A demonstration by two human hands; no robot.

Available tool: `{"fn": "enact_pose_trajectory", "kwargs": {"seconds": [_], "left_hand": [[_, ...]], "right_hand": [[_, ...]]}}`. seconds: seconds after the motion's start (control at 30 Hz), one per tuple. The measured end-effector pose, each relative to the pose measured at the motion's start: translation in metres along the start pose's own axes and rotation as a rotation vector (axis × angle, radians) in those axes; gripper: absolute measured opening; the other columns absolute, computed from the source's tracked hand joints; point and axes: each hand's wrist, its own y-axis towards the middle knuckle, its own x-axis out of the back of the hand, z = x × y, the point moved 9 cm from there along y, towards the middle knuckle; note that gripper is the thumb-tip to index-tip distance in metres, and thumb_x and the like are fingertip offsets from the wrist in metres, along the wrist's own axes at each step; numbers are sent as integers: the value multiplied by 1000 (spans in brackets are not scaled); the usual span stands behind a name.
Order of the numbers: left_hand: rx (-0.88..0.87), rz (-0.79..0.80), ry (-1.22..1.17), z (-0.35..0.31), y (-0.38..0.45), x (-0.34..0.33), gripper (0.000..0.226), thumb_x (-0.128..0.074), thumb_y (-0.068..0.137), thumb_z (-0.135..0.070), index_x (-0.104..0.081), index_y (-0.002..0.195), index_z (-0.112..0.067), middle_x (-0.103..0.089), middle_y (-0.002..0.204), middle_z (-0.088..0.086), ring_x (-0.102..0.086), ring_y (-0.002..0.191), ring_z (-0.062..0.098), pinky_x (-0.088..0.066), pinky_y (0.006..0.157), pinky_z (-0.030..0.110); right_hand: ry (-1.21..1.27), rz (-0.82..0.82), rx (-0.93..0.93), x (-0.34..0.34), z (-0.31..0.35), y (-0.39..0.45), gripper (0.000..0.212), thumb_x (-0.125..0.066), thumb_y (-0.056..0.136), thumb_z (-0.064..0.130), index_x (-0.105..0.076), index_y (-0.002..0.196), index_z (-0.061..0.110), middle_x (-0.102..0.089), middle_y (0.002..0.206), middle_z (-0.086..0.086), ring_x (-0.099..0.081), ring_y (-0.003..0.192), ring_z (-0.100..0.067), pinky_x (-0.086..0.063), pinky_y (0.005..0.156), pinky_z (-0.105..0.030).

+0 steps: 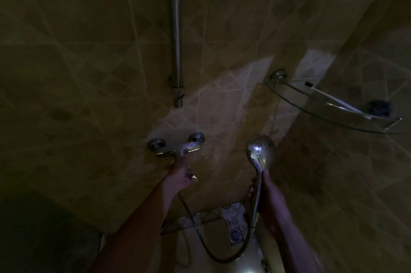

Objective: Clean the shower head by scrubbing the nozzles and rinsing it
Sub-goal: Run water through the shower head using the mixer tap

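So we had our right hand (270, 199) wrapped round the shower head (261, 152) handle at five o'clock, left hand (180, 176) gripping the mixer tap (178, 147) lever at six; no water visible, so rinsing looked still ahead, scrubbing unclear

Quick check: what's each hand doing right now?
Left hand: grips the faucet lever.
Right hand: holds the shower head by its handle.

**Dim shower, one bright patch**

I see a very dark, grainy view. A pale light patch falls on the tiled wall (222, 99) at centre; glare glints off the shower head (260, 150). Corners vignette black, especially seven o'clock; lines bow outward.
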Motion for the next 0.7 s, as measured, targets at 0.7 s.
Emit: {"fn": "enact_pose_trajectory", "kwargs": {"seconds": [0.7], "left_hand": [[86,46,42,15,16,8,61,-55,86,-55,-45,128,-12,-61,114,20,-60,110,33,-50,96,43]], "right_hand": [[44,1,-9,10,3,5,51,-57,85,58,-66,91,8,-60,65,-6,-56,60,-20,-45,69,-35]]}}
